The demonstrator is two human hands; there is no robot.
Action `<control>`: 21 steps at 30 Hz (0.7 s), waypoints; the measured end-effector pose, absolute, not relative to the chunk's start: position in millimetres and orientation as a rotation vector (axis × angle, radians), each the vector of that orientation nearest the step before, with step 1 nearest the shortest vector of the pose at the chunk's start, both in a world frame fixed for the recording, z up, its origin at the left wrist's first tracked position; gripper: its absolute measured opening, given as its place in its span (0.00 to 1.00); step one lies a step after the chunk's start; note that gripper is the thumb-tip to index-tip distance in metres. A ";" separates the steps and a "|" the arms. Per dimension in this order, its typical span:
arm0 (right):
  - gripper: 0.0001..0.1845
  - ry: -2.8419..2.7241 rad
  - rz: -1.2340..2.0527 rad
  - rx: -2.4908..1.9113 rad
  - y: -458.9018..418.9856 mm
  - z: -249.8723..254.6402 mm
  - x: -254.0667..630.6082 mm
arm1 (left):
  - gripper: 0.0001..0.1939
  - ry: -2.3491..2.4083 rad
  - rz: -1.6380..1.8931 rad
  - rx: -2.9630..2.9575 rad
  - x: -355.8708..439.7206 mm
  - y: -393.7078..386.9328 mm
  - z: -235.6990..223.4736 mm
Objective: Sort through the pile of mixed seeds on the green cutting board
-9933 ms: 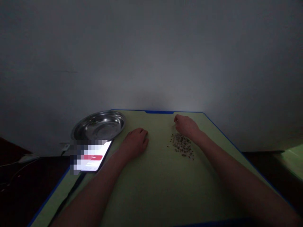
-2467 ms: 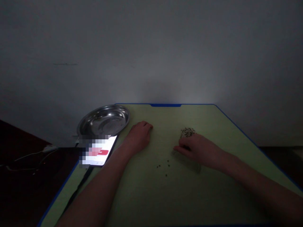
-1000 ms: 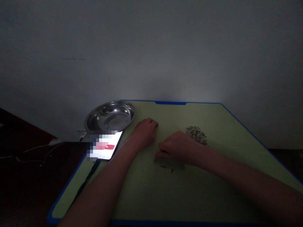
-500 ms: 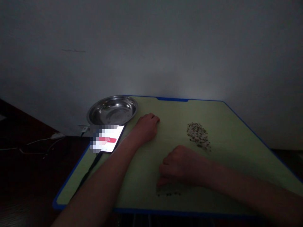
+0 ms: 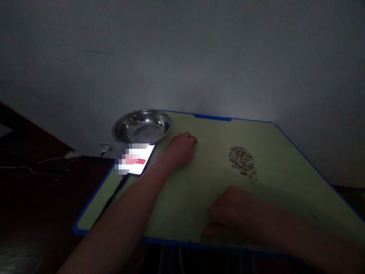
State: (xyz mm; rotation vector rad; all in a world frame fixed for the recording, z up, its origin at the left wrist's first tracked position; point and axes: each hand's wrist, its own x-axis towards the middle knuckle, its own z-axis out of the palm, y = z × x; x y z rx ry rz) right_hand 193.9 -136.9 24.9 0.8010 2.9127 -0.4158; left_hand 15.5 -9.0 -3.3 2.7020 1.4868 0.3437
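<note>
On the green table (image 5: pixel 182 201), the metal bowl (image 5: pixel 142 125) and lit phone (image 5: pixel 137 161) sit beyond and beside the left forearm. The seed pile (image 5: pixel 242 161) lies past the curled fingers of the right hand (image 5: pixel 230 213), apart from them; whether they grip anything is unclear. The left hand (image 5: pixel 182 148) rests, fingers bent together.

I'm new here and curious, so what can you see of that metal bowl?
The bowl is round, wide and shallow, shiny silver like stainless steel, with a flared rim and ringed base. It sits upright, seemingly empty, at the far left corner of the table, just beyond the lit phone. The left hand lies nearby without touching it.
</note>
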 end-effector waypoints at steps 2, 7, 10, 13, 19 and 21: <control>0.20 2.902 -0.355 0.805 -135.4 30.3 189.1 | 0.15 1.491 0.337 2.698 15.6 -9.3 -3.0; 0.20 3.005 -0.208 0.686 -126.9 39.7 163.6 | 0.15 1.476 0.341 2.713 15.0 -9.5 -3.7; 0.20 3.005 -0.221 0.596 -122.6 43.2 148.1 | 0.15 1.462 0.366 2.714 14.3 -8.5 -4.7; 0.21 2.959 -0.231 0.550 -121.0 43.3 141.2 | 0.14 1.458 0.362 2.713 13.8 -7.6 -5.3; 0.20 2.944 -0.271 0.546 -127.0 33.7 154.2 | 0.15 1.448 0.364 2.725 14.1 -9.8 -4.0; 0.20 2.941 -0.288 0.543 -131.2 31.6 159.7 | 0.15 1.458 0.353 2.715 14.6 -10.4 -3.3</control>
